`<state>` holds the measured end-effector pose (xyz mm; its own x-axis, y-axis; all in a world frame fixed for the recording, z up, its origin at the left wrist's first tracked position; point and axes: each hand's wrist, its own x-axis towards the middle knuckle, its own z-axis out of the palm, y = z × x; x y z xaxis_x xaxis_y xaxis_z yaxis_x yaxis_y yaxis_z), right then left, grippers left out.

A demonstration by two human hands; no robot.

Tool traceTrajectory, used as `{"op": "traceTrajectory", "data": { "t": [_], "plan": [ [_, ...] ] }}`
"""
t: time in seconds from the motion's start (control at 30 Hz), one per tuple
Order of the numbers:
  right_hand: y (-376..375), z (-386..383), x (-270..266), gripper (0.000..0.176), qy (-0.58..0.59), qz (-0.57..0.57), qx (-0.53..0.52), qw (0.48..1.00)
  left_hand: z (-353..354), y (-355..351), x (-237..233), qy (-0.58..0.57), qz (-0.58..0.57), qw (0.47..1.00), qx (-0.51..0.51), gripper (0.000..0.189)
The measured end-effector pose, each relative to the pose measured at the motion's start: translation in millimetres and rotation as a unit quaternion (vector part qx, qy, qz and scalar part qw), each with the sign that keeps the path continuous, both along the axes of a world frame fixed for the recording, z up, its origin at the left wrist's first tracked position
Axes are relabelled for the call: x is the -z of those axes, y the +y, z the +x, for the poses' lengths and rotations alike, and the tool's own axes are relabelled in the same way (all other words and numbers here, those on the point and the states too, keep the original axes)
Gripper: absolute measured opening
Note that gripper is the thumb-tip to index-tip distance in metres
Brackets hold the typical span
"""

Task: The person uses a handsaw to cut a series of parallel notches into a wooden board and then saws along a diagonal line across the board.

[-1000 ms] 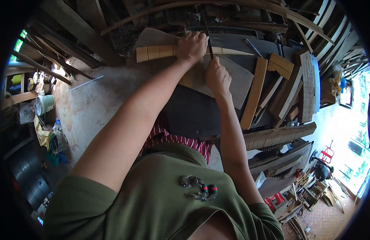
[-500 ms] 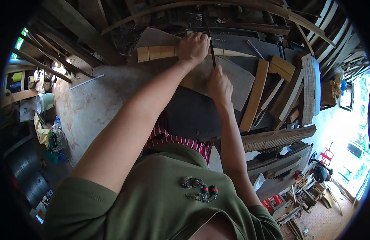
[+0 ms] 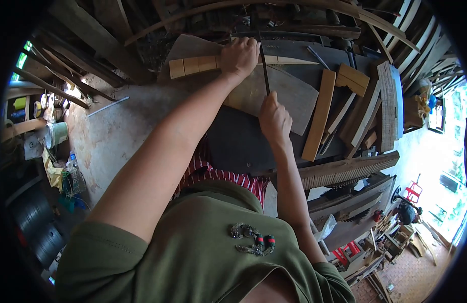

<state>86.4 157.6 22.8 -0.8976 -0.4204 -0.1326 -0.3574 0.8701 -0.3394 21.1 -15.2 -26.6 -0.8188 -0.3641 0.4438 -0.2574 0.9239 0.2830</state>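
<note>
My left hand [image 3: 238,58] is closed over a pale, tapering wood strip [image 3: 193,66], pressing it down. Crosswise lines mark the strip's left part, and its thin end [image 3: 291,60] points right. My right hand [image 3: 275,120] is wrapped around the near end of a saw, whose handle is hidden in the fingers. Its narrow dark blade [image 3: 265,70] is seen nearly edge-on and crosses the strip just right of my left hand. Beneath the strip lies a wide, worn board [image 3: 294,93] on a dark bench [image 3: 233,141].
Right of the board lie a long wood piece [image 3: 319,116], an angled block [image 3: 353,80] and several curved offcuts [image 3: 367,113]. A thin rod [image 3: 318,57] rests behind them. Toothed circular blades [image 3: 339,191] stand at lower right. Stacked timber surrounds the bench.
My right hand has drawn the saw slightly toward my body. My left hand stays on the strip. The whole view has shifted a little.
</note>
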Motion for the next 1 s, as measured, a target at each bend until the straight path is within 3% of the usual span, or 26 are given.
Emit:
{"op": "traceTrajectory", "data": {
  "t": [0.13, 0.2, 0.3, 0.53, 0.77, 0.93, 1.0],
  "plan": [
    [-3, -11, 5, 0.013, -0.033, 0.016, 0.008, 0.999, 0, 0, -1, -0.013, -0.011, 1.0, 0.002, 0.025],
    [-21, -38, 17, 0.014, 0.038, -0.012, -0.03, 0.999, 0, 1, 0, -0.004, -0.01, 1.0, 0.006, 0.025],
    [-42, -60, 27, 0.014, 0.055, -0.028, -0.022, 0.998, 2, -2, -2, 0.001, -0.01, 1.0, 0.001, 0.025],
    [-10, -16, 0, 0.014, -0.043, 0.042, 0.002, 0.998, 6, -2, -4, 0.031, 0.002, 0.999, 0.016, 0.023],
    [-39, -56, 14, 0.013, 0.028, -0.015, -0.017, 0.999, 0, -1, -4, 0.005, 0.008, 1.0, 0.009, 0.024],
    [-9, -20, 0, 0.013, -0.043, 0.013, -0.003, 0.999, 3, 0, -8, -0.008, -0.004, 1.0, 0.01, 0.023],
    [-19, -36, 10, 0.013, -0.019, 0.008, -0.011, 1.0, 3, 0, -4, -0.001, 0.001, 1.0, 0.013, 0.023]
  ]
}}
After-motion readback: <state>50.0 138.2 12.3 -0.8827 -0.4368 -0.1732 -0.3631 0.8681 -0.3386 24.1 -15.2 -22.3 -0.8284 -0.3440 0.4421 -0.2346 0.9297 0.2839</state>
